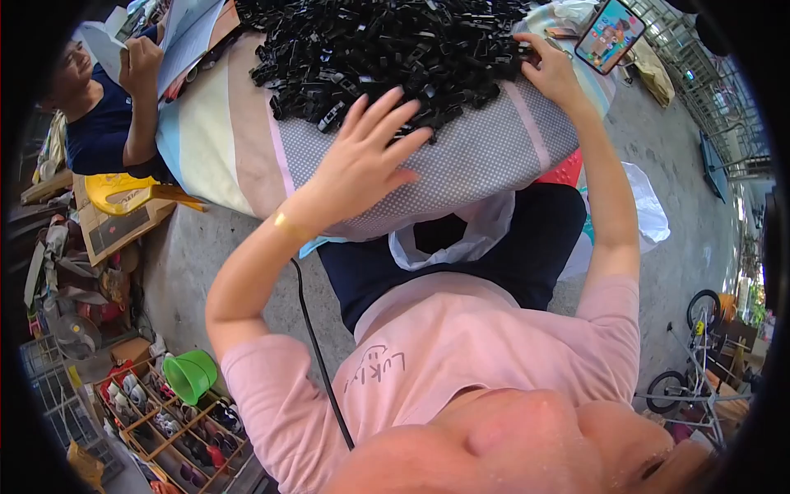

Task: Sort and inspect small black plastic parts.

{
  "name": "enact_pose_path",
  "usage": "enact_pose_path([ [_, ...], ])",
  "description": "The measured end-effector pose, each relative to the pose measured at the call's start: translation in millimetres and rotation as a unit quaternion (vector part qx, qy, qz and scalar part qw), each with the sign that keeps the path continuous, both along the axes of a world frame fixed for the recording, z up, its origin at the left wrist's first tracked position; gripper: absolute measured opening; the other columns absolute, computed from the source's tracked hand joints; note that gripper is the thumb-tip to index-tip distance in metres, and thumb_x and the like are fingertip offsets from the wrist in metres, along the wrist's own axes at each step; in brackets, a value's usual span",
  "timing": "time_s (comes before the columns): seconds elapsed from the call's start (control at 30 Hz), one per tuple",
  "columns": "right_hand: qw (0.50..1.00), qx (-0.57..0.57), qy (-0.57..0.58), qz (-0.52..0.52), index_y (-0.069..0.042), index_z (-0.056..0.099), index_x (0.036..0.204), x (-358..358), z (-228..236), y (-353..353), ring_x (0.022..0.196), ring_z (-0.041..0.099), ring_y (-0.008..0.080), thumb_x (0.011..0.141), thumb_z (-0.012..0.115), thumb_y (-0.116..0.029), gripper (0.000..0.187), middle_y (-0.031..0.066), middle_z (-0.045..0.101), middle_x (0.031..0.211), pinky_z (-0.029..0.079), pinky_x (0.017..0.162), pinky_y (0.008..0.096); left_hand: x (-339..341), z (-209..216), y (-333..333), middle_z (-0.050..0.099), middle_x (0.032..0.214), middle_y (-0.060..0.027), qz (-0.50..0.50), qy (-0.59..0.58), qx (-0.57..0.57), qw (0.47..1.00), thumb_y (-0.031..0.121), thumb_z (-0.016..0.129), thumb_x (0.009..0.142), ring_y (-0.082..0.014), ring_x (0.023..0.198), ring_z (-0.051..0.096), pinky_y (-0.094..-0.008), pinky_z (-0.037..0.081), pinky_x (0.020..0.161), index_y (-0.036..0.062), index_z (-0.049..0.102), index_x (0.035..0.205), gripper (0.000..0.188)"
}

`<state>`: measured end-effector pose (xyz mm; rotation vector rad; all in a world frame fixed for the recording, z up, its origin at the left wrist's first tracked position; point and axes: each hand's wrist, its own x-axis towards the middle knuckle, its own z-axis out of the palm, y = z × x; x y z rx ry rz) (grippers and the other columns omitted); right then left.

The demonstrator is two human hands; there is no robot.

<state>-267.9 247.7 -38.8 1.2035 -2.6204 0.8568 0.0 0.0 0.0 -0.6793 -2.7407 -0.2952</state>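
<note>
A big heap of small black plastic parts [387,45] lies on a table covered with a striped and dotted cloth [485,156]. My left hand [366,156] is spread flat, fingers apart, at the near edge of the heap, touching a few parts and gripping none. My right hand [551,70] rests at the heap's right edge with fingers curled on some black parts; what it holds is hard to see. A white plastic bag [461,235] hangs open on my lap below the table edge.
A phone with a lit screen [610,34] stands at the table's far right. Another person in a dark shirt [103,123] sits at the far left holding papers. A yellow stool [123,191], green bucket [191,375], shoe rack [164,420] and bicycle [699,362] stand around.
</note>
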Motion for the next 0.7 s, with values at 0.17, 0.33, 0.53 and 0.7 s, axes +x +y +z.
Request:
enact_pose_path([
  [0.17, 0.953, 0.073, 0.285, -0.071, -0.011, 0.056, 0.112, -13, 5, 14, 0.090, 0.059, 0.0275, 0.074, 0.057, -0.006, 0.039, 0.0089, 0.062, 0.094, 0.050, 0.073, 0.0374, -66, -13, 18, 0.033, 0.141, -0.0071, -0.007, 0.052, -0.131, 0.990, 0.042, 0.053, 0.084, -0.0265, 0.134, 0.024, -0.0504, 0.018, 0.108, 0.0204, 0.041, 0.133, 0.055],
  [0.33, 0.926, 0.038, 0.375, -0.026, -0.010, 0.061, 0.106, -21, 7, 20, 0.097, 0.058, 0.0269, 0.073, 0.058, -0.005, 0.033, 0.0101, 0.061, 0.103, 0.049, 0.077, 0.0345, -96, -18, 3, 0.030, 0.144, -0.0022, 0.024, 0.082, -0.171, 0.982, 0.042, 0.053, 0.084, -0.0220, 0.134, 0.025, -0.0482, 0.020, 0.108, 0.0267, 0.033, 0.138, 0.059],
  [0.53, 0.984, -0.037, 0.072, 0.159, -0.007, 0.064, 0.098, 86, 27, 1, 0.091, 0.058, 0.0245, 0.073, 0.065, -0.008, 0.025, 0.0088, 0.058, 0.100, 0.049, 0.076, 0.0312, -114, -19, -17, 0.028, 0.145, -0.0026, 0.021, 0.089, -0.135, 0.987, 0.043, 0.055, 0.083, -0.0220, 0.134, 0.024, -0.0488, 0.019, 0.109, 0.0263, 0.032, 0.139, 0.062],
  [0.7, 0.975, 0.022, 0.165, 0.146, -0.008, 0.065, 0.095, 91, 25, -3, 0.086, 0.056, 0.0231, 0.075, 0.065, -0.010, 0.020, 0.0049, 0.056, 0.097, 0.049, 0.072, 0.0332, -97, 0, 1, 0.044, 0.128, -0.0086, 0.006, 0.107, -0.017, 0.994, 0.026, 0.075, 0.067, -0.0289, 0.124, 0.036, -0.0442, 0.026, 0.105, 0.0182, 0.056, 0.119, 0.055],
])
